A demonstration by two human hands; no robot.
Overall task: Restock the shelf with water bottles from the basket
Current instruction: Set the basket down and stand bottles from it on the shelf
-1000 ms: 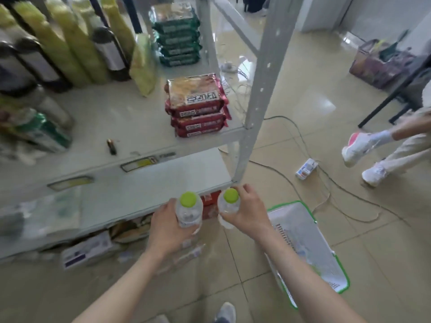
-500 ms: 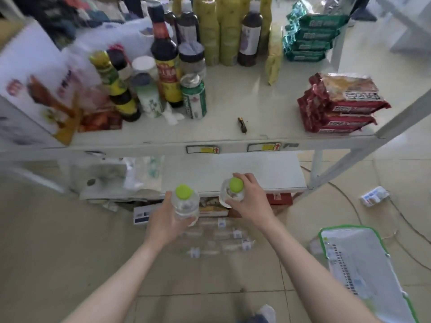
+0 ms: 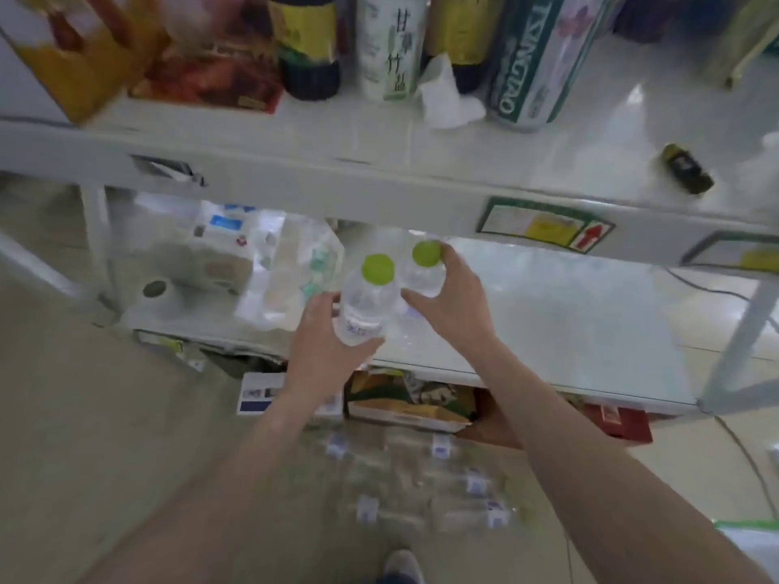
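My left hand (image 3: 324, 351) grips a clear water bottle (image 3: 369, 305) with a lime-green cap, held upright at the front edge of the lower white shelf (image 3: 569, 322). My right hand (image 3: 453, 301) holds a second green-capped water bottle (image 3: 423, 276) just right of the first, over the same shelf. The two bottles nearly touch. Several more clear water bottles (image 3: 421, 478) lie on the floor below, blurred. A green-rimmed corner of the basket (image 3: 750, 528) shows at the far right edge.
The upper shelf (image 3: 379, 179) overhangs the hands and carries sauce bottles, a green can (image 3: 531, 61) and a small dark item (image 3: 687, 168). Wrapped packs (image 3: 269, 267) fill the lower shelf's left part. Boxes (image 3: 404, 402) sit under the lower shelf. A shelf post (image 3: 733, 339) stands right.
The view has swung left and drawn close to the shelves. Both hands have carried their bottles up and forward, from in front of the lower shelf to over its front edge.
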